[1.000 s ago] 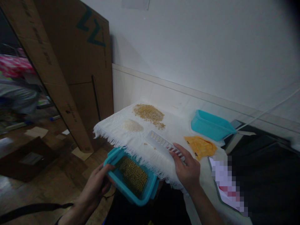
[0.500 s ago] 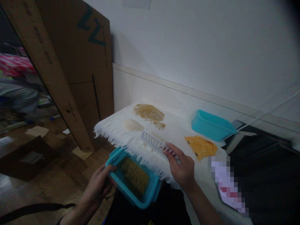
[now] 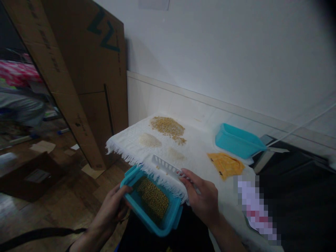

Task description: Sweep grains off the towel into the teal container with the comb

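My left hand (image 3: 117, 201) grips the left rim of a blue plastic bin (image 3: 164, 229), tilted below the table's front edge. Yellow soybeans (image 3: 153, 199) lie in the bottom of it. In my right hand (image 3: 201, 194) is a white slotted plastic strip (image 3: 168, 166), held at its right end with its lower edge at the cloth. A few loose beans sit just in front of the strip, near the fringe. Behind it on the white fringed cloth (image 3: 126, 141) are a small pale grain pile (image 3: 149, 140), a thinner pale patch (image 3: 175, 154) and a larger soybean pile (image 3: 168, 126).
A second blue bin (image 3: 237, 140) stands at the table's back right, with a yellow cloth (image 3: 225, 164) before it. A tall cardboard box (image 3: 89, 80) rises on the left. The wall (image 3: 223, 52) borders the table behind. A pixelated item (image 3: 258, 210) lies at the right.
My right hand has drawn the white strip toward the front edge and slightly left, uncovering the thin pale patch. The bin in my left hand has barely shifted.
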A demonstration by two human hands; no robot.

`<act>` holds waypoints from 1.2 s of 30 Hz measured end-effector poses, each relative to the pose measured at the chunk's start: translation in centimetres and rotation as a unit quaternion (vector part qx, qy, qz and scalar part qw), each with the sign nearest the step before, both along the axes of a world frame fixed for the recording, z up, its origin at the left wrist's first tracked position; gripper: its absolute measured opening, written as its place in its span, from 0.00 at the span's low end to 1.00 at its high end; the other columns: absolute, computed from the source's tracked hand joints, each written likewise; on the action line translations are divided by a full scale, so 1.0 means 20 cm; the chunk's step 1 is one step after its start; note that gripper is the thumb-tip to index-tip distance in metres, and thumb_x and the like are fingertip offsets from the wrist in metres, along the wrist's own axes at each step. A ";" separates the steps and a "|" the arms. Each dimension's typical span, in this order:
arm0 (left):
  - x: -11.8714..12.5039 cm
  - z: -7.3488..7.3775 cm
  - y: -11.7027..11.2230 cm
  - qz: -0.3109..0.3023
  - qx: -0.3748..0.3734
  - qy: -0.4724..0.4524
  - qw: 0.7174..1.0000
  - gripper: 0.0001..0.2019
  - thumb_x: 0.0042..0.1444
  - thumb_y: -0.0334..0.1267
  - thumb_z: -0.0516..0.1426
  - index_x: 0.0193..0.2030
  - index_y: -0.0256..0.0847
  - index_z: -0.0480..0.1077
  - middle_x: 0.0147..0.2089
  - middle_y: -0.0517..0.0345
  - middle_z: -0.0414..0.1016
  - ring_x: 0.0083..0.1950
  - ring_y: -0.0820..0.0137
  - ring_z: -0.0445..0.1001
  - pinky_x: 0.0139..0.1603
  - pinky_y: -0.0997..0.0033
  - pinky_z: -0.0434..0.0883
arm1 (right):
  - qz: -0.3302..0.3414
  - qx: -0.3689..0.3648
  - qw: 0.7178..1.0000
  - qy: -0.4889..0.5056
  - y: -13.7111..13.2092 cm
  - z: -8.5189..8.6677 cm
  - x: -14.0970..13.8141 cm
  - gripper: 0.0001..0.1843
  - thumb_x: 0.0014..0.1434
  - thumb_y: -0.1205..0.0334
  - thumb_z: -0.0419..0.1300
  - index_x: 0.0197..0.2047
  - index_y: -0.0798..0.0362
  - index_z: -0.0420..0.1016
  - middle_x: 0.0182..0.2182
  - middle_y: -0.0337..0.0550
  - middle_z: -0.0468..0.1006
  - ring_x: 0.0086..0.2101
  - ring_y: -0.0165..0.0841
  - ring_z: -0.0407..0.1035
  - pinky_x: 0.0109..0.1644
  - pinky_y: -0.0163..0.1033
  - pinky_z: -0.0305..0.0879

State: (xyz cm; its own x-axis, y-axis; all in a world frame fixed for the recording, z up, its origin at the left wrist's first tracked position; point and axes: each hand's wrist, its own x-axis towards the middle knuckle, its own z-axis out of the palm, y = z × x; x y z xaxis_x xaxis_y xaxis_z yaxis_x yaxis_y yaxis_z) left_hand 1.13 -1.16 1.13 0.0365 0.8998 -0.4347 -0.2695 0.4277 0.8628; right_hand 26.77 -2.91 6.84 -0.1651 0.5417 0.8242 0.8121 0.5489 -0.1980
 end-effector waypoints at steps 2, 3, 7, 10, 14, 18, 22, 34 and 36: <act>0.00 -0.01 0.00 -0.005 0.007 0.003 1.000 0.13 0.45 0.48 0.64 0.24 0.44 0.67 0.12 0.69 0.62 0.10 0.82 0.49 0.11 0.82 0.45 | 0.011 -0.009 1.000 -0.008 -0.05 0.00 -0.03 0.15 0.69 0.67 0.58 0.54 0.41 0.75 0.38 0.33 0.88 0.33 0.31 0.84 0.38 0.33 0.81; 0.00 -0.01 0.00 -0.008 0.008 0.003 1.000 0.13 0.45 0.48 0.64 0.24 0.44 0.67 0.12 0.69 0.63 0.10 0.82 0.49 0.11 0.82 0.45 | 0.015 -0.011 1.000 -0.012 -0.07 0.00 -0.04 0.14 0.69 0.66 0.58 0.54 0.40 0.75 0.38 0.32 0.88 0.34 0.31 0.84 0.38 0.33 0.81; 0.00 -0.01 0.00 -0.005 -0.004 -0.003 1.000 0.13 0.44 0.48 0.64 0.23 0.45 0.66 0.10 0.71 0.58 0.09 0.81 0.49 0.11 0.81 0.45 | -0.059 0.011 0.998 0.006 -0.10 0.01 -0.01 0.11 0.68 0.61 0.60 0.52 0.40 0.77 0.36 0.34 0.88 0.31 0.33 0.83 0.34 0.34 0.79; 0.00 0.00 0.01 -0.006 -0.008 0.002 1.000 0.13 0.43 0.48 0.64 0.22 0.45 0.66 0.09 0.72 0.57 0.09 0.82 0.48 0.11 0.81 0.44 | -0.216 0.030 0.975 0.042 -0.05 0.01 0.08 0.12 0.68 0.55 0.61 0.52 0.46 0.80 0.33 0.41 0.87 0.25 0.36 0.81 0.25 0.35 0.73; 0.00 0.00 0.01 -0.006 -0.012 0.017 1.000 0.13 0.43 0.48 0.64 0.22 0.45 0.66 0.10 0.66 0.65 0.09 0.81 0.49 0.11 0.81 0.44 | -0.321 0.021 0.947 0.005 0.02 -0.02 0.18 0.17 0.70 0.54 0.56 0.53 0.52 0.80 0.29 0.46 0.86 0.18 0.35 0.76 0.19 0.35 0.64; 0.00 -0.01 0.01 -0.007 -0.018 0.008 1.000 0.14 0.42 0.49 0.64 0.21 0.45 0.66 0.10 0.65 0.65 0.08 0.81 0.49 0.10 0.81 0.44 | -0.300 0.028 0.950 -0.078 0.05 -0.08 0.16 0.17 0.71 0.59 0.54 0.55 0.55 0.79 0.28 0.45 0.85 0.18 0.33 0.75 0.20 0.33 0.63; -0.01 -0.02 0.00 -0.008 -0.012 0.001 1.000 0.14 0.43 0.49 0.65 0.23 0.44 0.67 0.10 0.67 0.65 0.08 0.81 0.51 0.10 0.81 0.45 | -0.261 0.043 0.954 -0.142 0.09 -0.11 0.07 0.21 0.70 0.70 0.52 0.63 0.55 0.72 0.37 0.47 0.87 0.22 0.30 0.76 0.24 0.33 0.67; -0.05 -0.03 0.01 -0.007 -0.004 -0.003 1.000 0.13 0.44 0.48 0.64 0.25 0.44 0.68 0.12 0.66 0.66 0.10 0.83 0.51 0.11 0.83 0.45 | -0.213 0.045 0.959 -0.183 0.37 -0.10 -0.17 0.42 0.64 0.81 0.49 0.78 0.59 0.40 0.40 0.53 0.86 0.22 0.32 0.75 0.22 0.35 0.63; -0.06 -0.04 0.01 -0.004 -0.006 -0.003 1.000 0.13 0.44 0.49 0.64 0.26 0.43 0.67 0.12 0.67 0.66 0.10 0.83 0.51 0.11 0.83 0.44 | -0.211 0.035 0.960 -0.182 0.41 -0.10 -0.21 0.40 0.65 0.80 0.49 0.77 0.60 0.44 0.37 0.52 0.86 0.21 0.33 0.74 0.22 0.35 0.63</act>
